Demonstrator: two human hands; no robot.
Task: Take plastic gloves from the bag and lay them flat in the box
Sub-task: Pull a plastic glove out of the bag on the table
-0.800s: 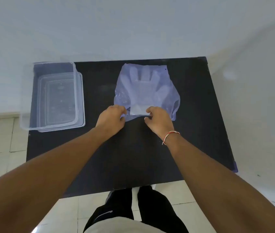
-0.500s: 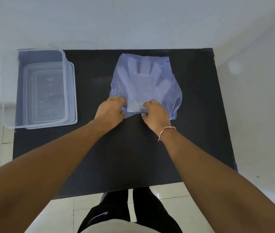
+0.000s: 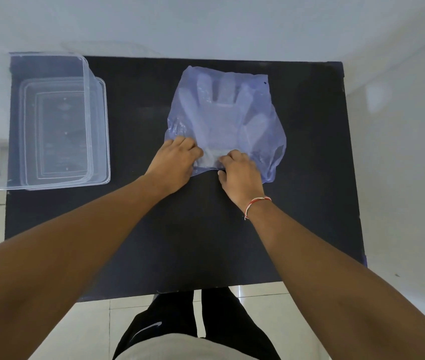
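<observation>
A translucent bluish plastic bag (image 3: 263,131) lies flat on the black table (image 3: 206,229), its mouth toward me. Through it show pale plastic gloves (image 3: 221,110) with their fingers pointing away. My left hand (image 3: 173,162) pinches the left side of the bag's mouth. My right hand (image 3: 241,174), with a red-and-white thread on the wrist, grips the right side of the mouth. Between the two hands a strip of whitish glove cuff (image 3: 212,154) is visible. The clear plastic box (image 3: 86,74) stands empty at the table's left end.
The box sits on or beside its clear lid (image 3: 103,131) and overhangs the table's left edge. A white wall runs behind the table and along its right side. Tiled floor and my legs show below the near edge.
Both hands stay at the bag's mouth with little movement; the fingers have shifted slightly on the opening. The camera view has drifted, so table and box sit differently in frame.
</observation>
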